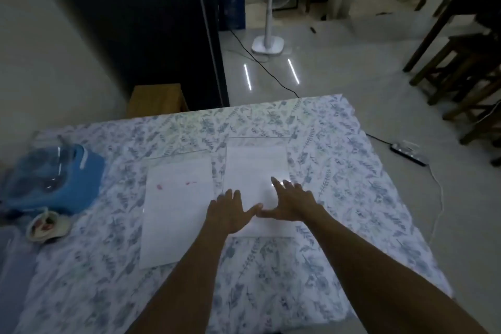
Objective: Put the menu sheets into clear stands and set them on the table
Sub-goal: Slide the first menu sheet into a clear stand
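Observation:
Two white menu sheets lie flat on the floral tablecloth [339,171]. The left sheet [176,206] bears faint red marks, and a clear stand edge shows at its top. The right sheet [256,165] lies inside or under a clear stand whose glossy edge catches light. My left hand [230,211] rests flat on the right sheet's lower left corner, fingers spread. My right hand [292,202] presses flat on the same sheet's lower right part, fingers apart. The two thumbs nearly touch. Neither hand grips anything.
A blue box with a clear lid [54,179] sits at the table's left, with a small bowl [47,225] in front of it. Beyond the table stand a white fan [269,8], a wooden stool [157,100], dark chairs [461,62] and a power strip [409,153] on the floor.

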